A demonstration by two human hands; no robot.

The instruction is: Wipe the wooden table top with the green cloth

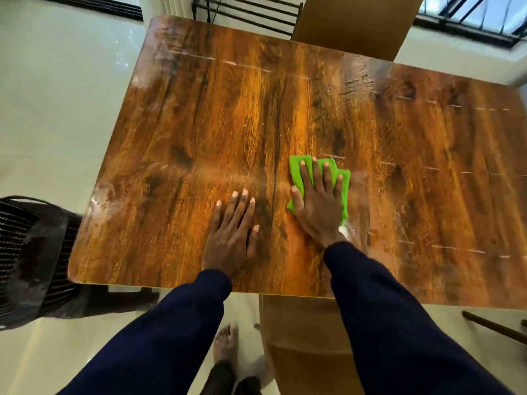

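Pale glossy floor [57,115] surrounds a wooden table top [228,115] with dark grain and a shiny finish, seen from above. Faint whitish streaks and dashes cross the wood on the far and right parts.

On the near middle of the table lies the green cloth [296,172], folded and flat. The right hand [319,203] rests palm-down on it, fingers straight and slightly spread, pressing the cloth onto the wood; green shows beyond the fingertips and along both sides of the hand. Just left of it, apart from the cloth, the left hand [232,238] lies flat on the bare wood with fingers spread, holding nothing. Both arms wear dark blue sleeves [399,323].

A brown chair [302,337] stands tucked at the near edge, beneath the right arm, and a second brown chair back [356,21] sits at the far edge. A black chair [34,252] stands at the near left corner. A bare foot [225,343] shows on the floor below the table. A black metal rack [245,12] and a barred window [470,15] lie beyond the far side.
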